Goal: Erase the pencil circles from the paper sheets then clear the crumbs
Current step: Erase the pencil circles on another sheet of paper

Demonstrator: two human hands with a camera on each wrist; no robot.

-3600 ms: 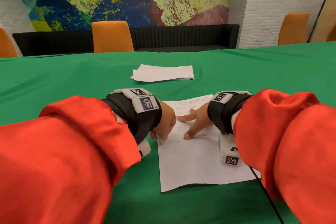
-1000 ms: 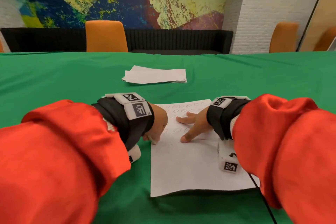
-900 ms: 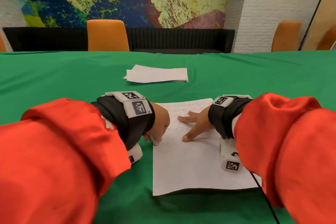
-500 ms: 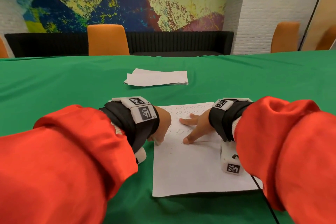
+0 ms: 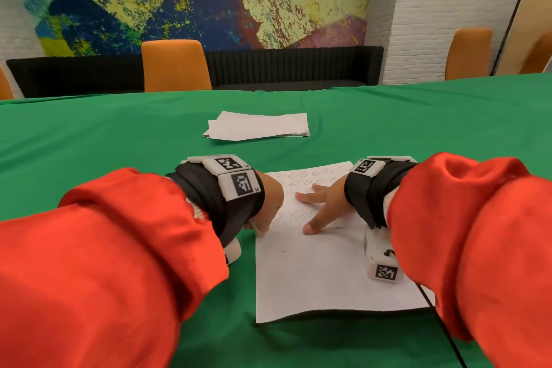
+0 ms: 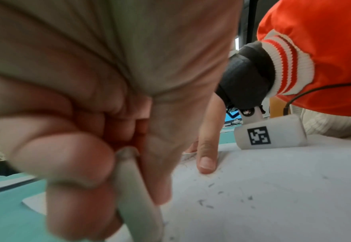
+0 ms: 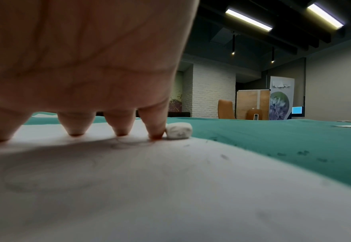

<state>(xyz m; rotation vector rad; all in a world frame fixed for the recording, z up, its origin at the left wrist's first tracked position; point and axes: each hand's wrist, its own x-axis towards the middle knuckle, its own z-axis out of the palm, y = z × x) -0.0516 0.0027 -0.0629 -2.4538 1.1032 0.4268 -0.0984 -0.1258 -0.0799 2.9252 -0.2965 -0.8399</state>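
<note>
The right hand fills the upper left, its straight fingertips spread and pressing down on a white sheet of paper that lies flat on the worktop covered in green cloth. Just beside the outermost fingertip sits a small white rounded eraser lump, at the paper's far edge. Faint grey pencil loops show on the sheet under the fingers, and dark eraser crumbs are scattered on the paper and the cloth to the right.

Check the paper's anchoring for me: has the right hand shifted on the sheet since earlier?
No. The right hand presses the same spot on the sheet.
</note>
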